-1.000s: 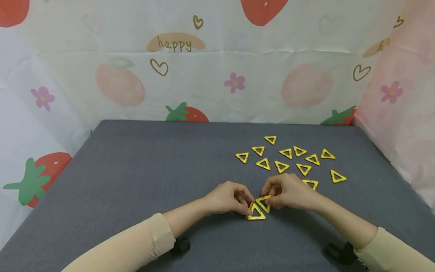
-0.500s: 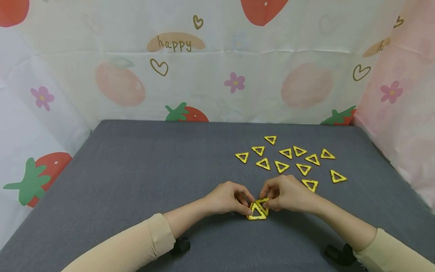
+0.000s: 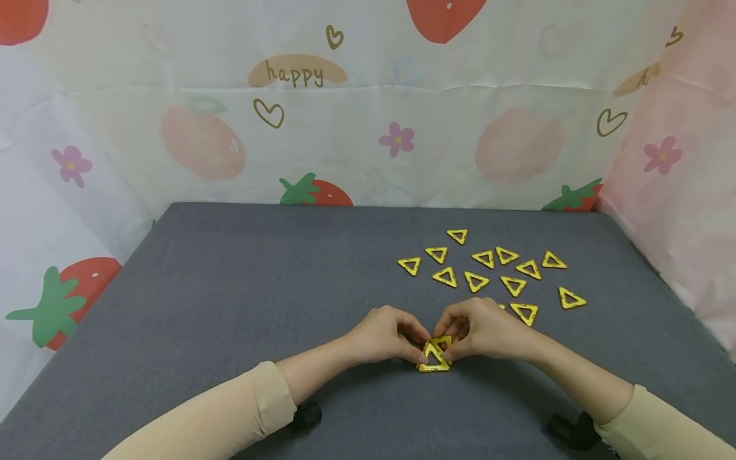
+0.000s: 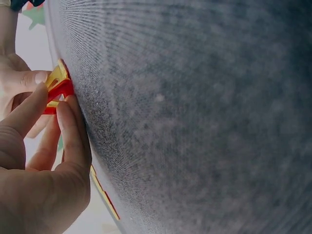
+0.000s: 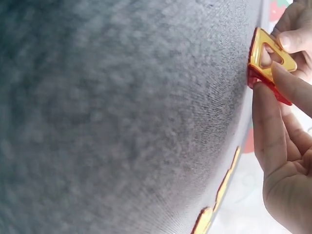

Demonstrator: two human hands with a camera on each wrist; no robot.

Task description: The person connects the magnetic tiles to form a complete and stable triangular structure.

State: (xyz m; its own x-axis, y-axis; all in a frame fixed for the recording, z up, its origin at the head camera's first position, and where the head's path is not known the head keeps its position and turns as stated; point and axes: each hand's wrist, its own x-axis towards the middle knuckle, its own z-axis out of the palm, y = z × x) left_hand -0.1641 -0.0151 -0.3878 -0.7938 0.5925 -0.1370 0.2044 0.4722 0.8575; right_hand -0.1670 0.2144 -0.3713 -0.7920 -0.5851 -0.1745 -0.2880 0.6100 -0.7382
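Note:
A yellow triangular tile with a hollow middle stands tilted up on the table near its front edge. My left hand pinches its left side between thumb and fingers. On the right, my right hand pinches a second triangular tile, which leans against the first. Red inner faces of the joined tiles show in the left wrist view. The right wrist view shows the yellow front and a red tile between my right fingers. Whether a further tile sits under my left fingers, I cannot tell.
Several loose yellow triangular tiles lie flat at the back right of the grey table. One tile lies close behind my right wrist. A printed cloth hangs along the back and sides.
My right hand has moved left and slightly down, bringing its tile from beside the front tile to up against it and tilting it. My left hand has stayed in place.

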